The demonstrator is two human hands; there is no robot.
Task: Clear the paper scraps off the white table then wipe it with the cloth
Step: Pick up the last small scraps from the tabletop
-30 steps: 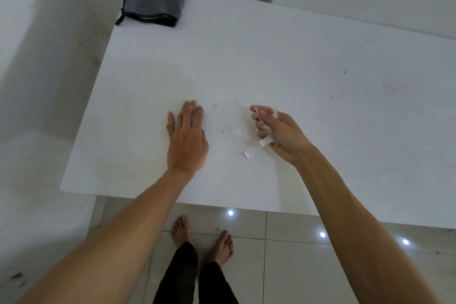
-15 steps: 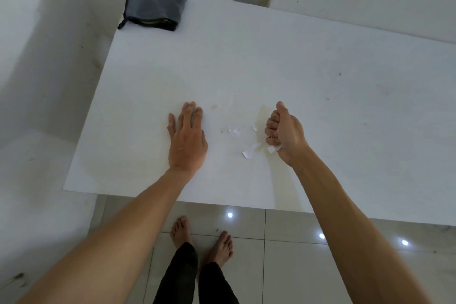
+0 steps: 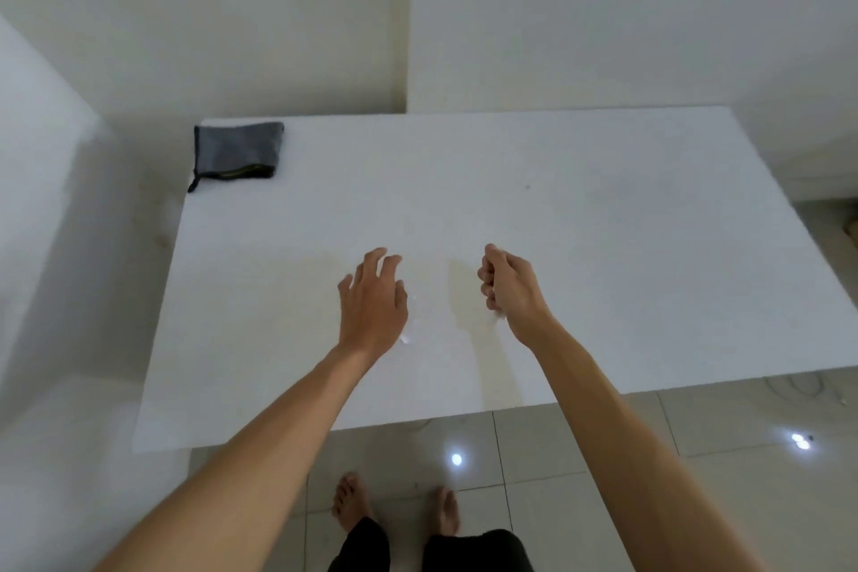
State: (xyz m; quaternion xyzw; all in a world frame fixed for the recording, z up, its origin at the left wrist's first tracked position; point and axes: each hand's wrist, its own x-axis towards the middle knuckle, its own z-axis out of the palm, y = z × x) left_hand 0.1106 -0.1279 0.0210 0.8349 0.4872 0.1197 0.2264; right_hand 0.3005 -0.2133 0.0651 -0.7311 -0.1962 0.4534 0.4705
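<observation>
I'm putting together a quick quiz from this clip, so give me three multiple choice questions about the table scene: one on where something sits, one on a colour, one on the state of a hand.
1. Where does the folded cloth lie on the white rectangular table?
A. far left corner
B. near right corner
C. centre

2. What colour is the cloth?
A. red
B. dark grey
C. yellow

3. How is the right hand held?
A. flat on the table
B. fingers curled into a loose fist
C. gripping the cloth

Answers:
1 A, it sits at the far left corner, away from both hands.
2 B, the fabric is dark grey.
3 B, the fingers are curled in, while the left hand is spread open.
</observation>
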